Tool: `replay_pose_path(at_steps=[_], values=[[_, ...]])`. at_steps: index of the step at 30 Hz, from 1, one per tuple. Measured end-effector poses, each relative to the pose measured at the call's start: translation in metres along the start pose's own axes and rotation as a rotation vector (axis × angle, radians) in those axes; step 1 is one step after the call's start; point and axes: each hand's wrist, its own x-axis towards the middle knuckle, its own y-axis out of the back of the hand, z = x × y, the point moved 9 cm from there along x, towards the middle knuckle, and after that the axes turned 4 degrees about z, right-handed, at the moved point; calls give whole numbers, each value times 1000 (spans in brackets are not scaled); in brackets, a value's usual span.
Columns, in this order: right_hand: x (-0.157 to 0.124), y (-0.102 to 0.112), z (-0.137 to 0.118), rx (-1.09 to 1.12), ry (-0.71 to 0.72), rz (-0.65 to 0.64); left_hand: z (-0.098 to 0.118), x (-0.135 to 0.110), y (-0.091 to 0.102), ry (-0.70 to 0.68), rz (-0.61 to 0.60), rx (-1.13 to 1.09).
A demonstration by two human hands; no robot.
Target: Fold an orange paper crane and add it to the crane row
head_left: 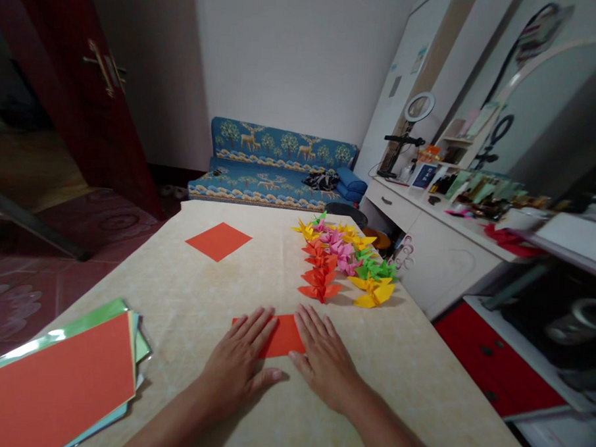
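Both of my hands lie flat on a folded orange-red paper (284, 335) near the front of the beige table (216, 292). My left hand (240, 362) covers the paper's left end with fingers stretched out. My right hand (324, 360) presses on its right end, fingers also spread. Another orange-red paper square (219, 240) lies farther back on the table. Rows of folded paper figures (343, 258) in orange, pink, yellow and green sit beyond my right hand.
A stack of coloured paper sheets (59, 378) with an orange one on top lies at the table's front left corner. A blue patterned sofa (275, 166) stands behind the table. A white cluttered dresser (440, 230) is on the right, a dark red door (86, 89) on the left.
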Motion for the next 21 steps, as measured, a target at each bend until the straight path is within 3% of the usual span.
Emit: replay_pose_path(at_steps=[5, 10, 13, 15, 17, 19, 21], values=[[14, 17, -15, 59, -61, -58, -14, -22, 12, 42, 108, 140], [74, 73, -113, 281, 187, 87, -6, -25, 14, -28, 241, 149], [101, 59, -146, 442, 198, 54, -11, -25, 17, 42, 285, 161], [105, 32, -135, 482, 66, 39, -11, -23, 16, 45, 262, 166], [95, 4, -105, 440, -97, 37, -7, -22, 15, 10, 212, 169], [77, -9, -78, 356, -121, 45, -8, -21, 12, 14, 153, 170], [56, -10, -56, 264, -55, 30, -13, -23, 9, 50, 104, 158]])
